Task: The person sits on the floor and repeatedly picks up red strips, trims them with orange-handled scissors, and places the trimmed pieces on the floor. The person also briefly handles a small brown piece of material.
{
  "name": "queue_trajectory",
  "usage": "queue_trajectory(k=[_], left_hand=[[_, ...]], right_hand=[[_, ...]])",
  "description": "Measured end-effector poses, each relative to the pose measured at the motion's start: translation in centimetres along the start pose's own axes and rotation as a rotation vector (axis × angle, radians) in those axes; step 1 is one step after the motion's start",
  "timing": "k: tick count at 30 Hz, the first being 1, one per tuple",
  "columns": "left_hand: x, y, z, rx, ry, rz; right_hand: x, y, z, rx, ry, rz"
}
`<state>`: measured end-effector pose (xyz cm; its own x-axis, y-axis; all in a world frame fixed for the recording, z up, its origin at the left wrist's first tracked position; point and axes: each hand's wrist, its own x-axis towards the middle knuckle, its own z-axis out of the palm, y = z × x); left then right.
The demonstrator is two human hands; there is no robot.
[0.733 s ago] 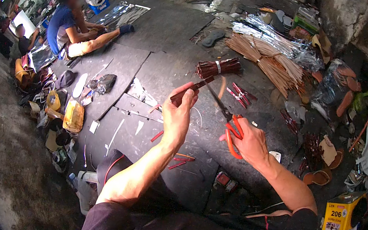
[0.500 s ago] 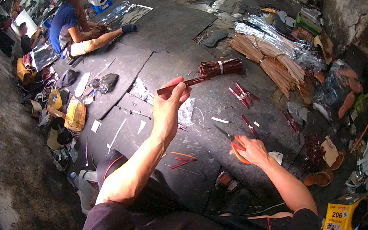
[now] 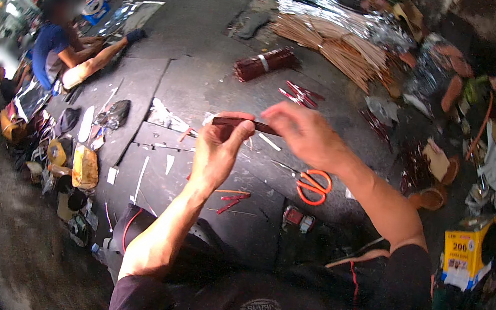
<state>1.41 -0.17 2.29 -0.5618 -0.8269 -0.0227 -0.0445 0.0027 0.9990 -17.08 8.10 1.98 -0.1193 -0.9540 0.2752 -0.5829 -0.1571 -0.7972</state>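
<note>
Orange-handled scissors (image 3: 313,187) lie on dark mat (image 3: 208,78), near side. Left hand (image 3: 215,150) pinches dark reddish strip (image 3: 265,128) between thumb and fingers, held up above mat. Right hand (image 3: 312,136) at strip's right end, fingers blurred; can't tell if gripping. Beyond: banded dark-red bundle (image 3: 274,63) on mat, then tan strips (image 3: 334,49). Seated co-worker (image 3: 48,54) far left.
</note>
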Motion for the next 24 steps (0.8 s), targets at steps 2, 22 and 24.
queue_trajectory(k=[2,22,24], left_hand=[[-0.4,-0.4,0.5,0.030,-0.018,-0.001],[-0.1,-1.2,0.6,0.251,-0.173,-0.014],[0.1,-0.5,0.0,0.261,-0.114,-0.043]], right_hand=[[-0.4,-0.9,0.5,-0.064,-0.082,0.002],[-7.8,11.8,-10.4,-0.240,0.358,0.447],[-11.4,17.4,-14.1,-0.375,0.554,0.468]])
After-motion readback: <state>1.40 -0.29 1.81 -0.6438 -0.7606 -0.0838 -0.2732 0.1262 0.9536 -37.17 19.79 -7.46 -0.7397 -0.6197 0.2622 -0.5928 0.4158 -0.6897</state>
